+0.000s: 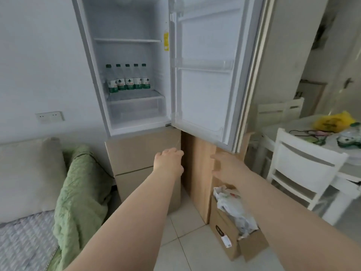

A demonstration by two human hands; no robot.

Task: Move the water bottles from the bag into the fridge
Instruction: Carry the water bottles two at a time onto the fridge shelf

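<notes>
While water bottles (129,81) line the fridge (127,22), the right hand (224,166) spreads flat; the left hand (169,160) curls, contents unclear.

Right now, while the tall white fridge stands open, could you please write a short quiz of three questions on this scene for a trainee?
1. How many clear plastic water bottles with green caps stand in a row inside the white fridge?
2. The fridge door is: A) shut, B) swung open to the right, C) taken off.
3. True or false: the left hand and the right hand each carry a bottle.

Key: 1) five, on the shelf above the clear drawer. 2) B. 3) False: both hands reach forward below the fridge and hold nothing.
</notes>
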